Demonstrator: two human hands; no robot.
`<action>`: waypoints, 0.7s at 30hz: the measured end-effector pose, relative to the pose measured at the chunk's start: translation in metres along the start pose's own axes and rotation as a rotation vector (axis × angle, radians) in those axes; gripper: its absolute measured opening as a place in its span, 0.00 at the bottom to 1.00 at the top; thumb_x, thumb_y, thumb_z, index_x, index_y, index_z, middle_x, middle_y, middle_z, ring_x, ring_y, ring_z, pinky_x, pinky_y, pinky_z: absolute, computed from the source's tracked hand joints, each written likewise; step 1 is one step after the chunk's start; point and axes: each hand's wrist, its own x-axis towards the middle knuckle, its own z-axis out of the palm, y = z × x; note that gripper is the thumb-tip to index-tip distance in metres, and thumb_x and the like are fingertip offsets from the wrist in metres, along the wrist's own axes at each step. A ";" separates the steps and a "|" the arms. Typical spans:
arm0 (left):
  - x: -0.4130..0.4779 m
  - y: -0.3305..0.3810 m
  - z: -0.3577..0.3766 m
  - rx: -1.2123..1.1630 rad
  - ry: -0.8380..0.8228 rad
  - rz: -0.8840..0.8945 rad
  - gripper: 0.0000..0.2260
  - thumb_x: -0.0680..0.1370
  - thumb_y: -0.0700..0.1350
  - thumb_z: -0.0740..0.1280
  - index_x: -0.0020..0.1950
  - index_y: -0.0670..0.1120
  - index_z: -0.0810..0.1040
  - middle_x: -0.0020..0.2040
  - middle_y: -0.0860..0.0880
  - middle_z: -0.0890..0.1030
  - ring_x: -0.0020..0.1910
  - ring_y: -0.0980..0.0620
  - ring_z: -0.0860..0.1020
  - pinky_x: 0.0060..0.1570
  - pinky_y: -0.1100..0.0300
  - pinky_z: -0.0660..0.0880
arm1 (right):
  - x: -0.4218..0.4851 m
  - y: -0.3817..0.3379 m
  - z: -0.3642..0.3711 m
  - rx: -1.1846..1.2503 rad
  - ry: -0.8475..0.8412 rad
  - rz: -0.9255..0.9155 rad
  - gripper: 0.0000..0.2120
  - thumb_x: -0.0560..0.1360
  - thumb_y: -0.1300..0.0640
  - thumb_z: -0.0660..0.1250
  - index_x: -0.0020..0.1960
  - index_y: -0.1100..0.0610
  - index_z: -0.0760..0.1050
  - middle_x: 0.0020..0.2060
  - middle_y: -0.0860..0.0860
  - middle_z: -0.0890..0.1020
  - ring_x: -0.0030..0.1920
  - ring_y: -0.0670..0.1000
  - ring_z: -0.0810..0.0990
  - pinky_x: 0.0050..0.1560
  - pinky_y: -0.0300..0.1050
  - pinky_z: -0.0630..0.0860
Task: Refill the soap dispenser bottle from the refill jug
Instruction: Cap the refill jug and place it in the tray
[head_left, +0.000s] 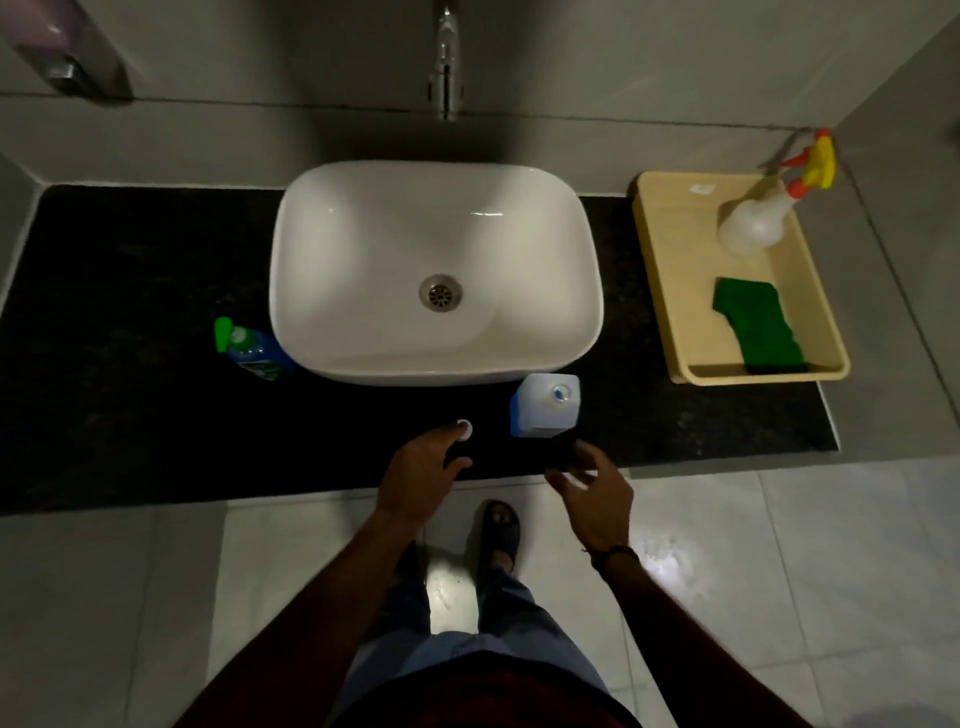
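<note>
Uncapping looks done: left hand (421, 467), fingers relaxed, touches the cap (464, 430) at the refill jug's (545, 410) 8 o'clock. Right hand (592, 488) hangs loosely curled, empty, at its 5 o'clock. Leave the cap flat; bring the soap dispenser bottle (252, 351), at the basin's (363, 234) 8 o'clock, beside the jug before pouring.

White basin (436, 234) sits on the black counter (130, 291), drain (440, 293) near its middle, chrome tap (447, 62) behind it. Over on the right, a beige tray (670, 291) holds a spray bottle (753, 223) at the back (yellow-and-orange trigger toward the corner) and a green pad (758, 322) nearer the front. Top left, a wall dispenser (67, 52). Pale floor tiles (779, 545) below.
</note>
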 end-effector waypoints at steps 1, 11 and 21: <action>0.006 0.003 0.003 0.022 -0.013 0.018 0.22 0.75 0.45 0.76 0.69 0.47 0.79 0.68 0.47 0.80 0.68 0.51 0.77 0.68 0.68 0.63 | 0.009 -0.003 -0.006 0.004 -0.020 -0.029 0.33 0.68 0.61 0.81 0.71 0.59 0.73 0.64 0.54 0.80 0.59 0.49 0.81 0.50 0.24 0.76; 0.027 0.011 0.020 0.138 0.061 0.069 0.08 0.74 0.39 0.75 0.53 0.45 0.87 0.54 0.47 0.86 0.54 0.47 0.84 0.58 0.70 0.69 | 0.063 -0.031 -0.011 0.034 -0.222 -0.262 0.37 0.63 0.56 0.84 0.68 0.45 0.71 0.61 0.45 0.80 0.60 0.37 0.79 0.57 0.31 0.76; 0.028 0.054 -0.006 -0.051 0.276 0.217 0.10 0.71 0.42 0.76 0.51 0.50 0.84 0.49 0.54 0.85 0.48 0.55 0.83 0.52 0.58 0.80 | 0.073 -0.027 -0.015 0.017 -0.216 -0.291 0.35 0.63 0.54 0.84 0.66 0.51 0.74 0.58 0.45 0.82 0.56 0.34 0.79 0.53 0.27 0.75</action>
